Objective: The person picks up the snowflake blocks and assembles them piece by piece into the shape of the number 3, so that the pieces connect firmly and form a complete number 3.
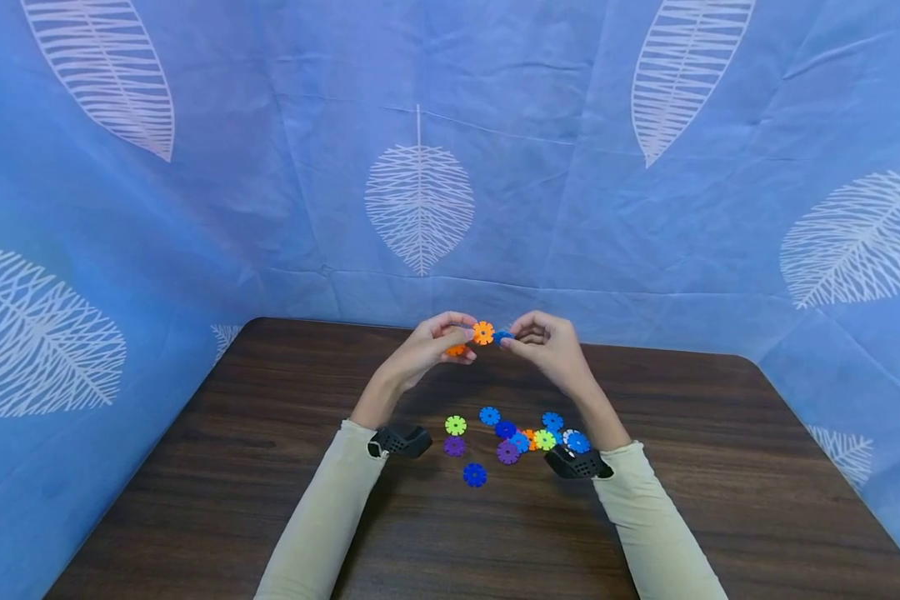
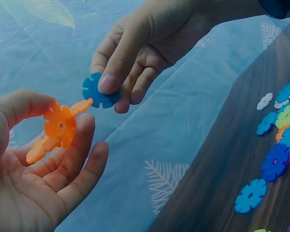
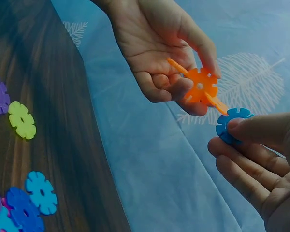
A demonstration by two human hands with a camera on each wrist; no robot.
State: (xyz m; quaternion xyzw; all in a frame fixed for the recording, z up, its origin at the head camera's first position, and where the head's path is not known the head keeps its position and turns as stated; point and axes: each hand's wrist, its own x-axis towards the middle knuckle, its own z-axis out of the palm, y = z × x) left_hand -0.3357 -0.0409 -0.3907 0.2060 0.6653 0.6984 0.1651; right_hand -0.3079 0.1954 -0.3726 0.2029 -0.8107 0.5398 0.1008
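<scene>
Above the far edge of the table, my left hand (image 1: 426,348) pinches a small chain of orange notched plastic discs (image 2: 60,126) between thumb and fingers. The discs are slotted together at angles, and one tilts out toward the right. My right hand (image 1: 553,343) pinches a blue notched disc (image 3: 233,126) between thumb and forefinger, its other fingers loosely spread below. In both wrist views, the rim of this blue disc meets the tip of the outermost orange disc. Part of the blue disc is hidden under the right thumb.
On the dark wooden table (image 1: 330,533), loose notched discs lie between the forearms: a light green disc (image 1: 456,425), a purple disc (image 1: 454,446), a dark blue disc (image 1: 475,475) and an overlapping cluster toward the right wrist. A blue leaf-print cloth (image 1: 525,208) hangs behind.
</scene>
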